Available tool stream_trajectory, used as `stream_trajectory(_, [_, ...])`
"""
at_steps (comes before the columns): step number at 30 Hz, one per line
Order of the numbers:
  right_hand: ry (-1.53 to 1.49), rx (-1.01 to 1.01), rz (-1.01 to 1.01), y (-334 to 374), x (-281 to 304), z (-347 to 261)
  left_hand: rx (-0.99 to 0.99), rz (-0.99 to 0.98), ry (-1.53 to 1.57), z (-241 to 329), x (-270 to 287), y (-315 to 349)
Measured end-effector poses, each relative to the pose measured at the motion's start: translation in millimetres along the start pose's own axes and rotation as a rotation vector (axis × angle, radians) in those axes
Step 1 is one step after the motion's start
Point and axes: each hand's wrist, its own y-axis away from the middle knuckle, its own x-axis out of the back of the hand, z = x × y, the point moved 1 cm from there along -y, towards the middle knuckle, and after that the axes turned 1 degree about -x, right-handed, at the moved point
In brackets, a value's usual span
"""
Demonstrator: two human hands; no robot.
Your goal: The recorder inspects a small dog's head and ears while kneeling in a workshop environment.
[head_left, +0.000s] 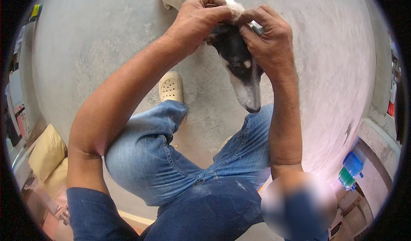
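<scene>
A dog (238, 63) with a black and white head and a white body stands before me, its muzzle pointing down toward my knees. At the back of its neck, my left hand (202, 20) is closed, thumb and fingers pinched on the white fur. My right hand (270, 39) faces it from the other side, closed in a pinch at the same fur beside the dog's ear. The two hands nearly meet there. Whether anything small is between the fingertips is too hidden to tell.
My legs in blue jeans (141, 155) are spread around a grey concrete floor (115, 48); one foot wears a cream clog (171, 86). Yellow cushions (49, 155) lie at the left. Blue and green plastic items (352, 168) are at the lower right, by a low wall (381, 138).
</scene>
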Motion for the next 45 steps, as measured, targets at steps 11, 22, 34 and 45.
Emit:
stream_trajectory(11, [-0.055,-0.066,0.21,6.2,-3.9,-5.5,0.019,0.035,-0.025,-2.8,-3.5,4.1])
stream_trajectory(22, [0.086,-0.184,0.113,-3.5,4.6,-14.7,-0.074,0.083,-0.098,-1.4,-4.9,4.4])
stream_trajectory(34, [0.157,-0.08,0.108,-9.0,0.7,-14.5,-0.121,0.061,-0.227,9.6,-5.9,7.2])
stream_trajectory(45, [-0.137,-0.352,0.228,1.6,-1.1,-3.0,-0.104,0.049,-0.136,-0.1,-1.5,1.1])
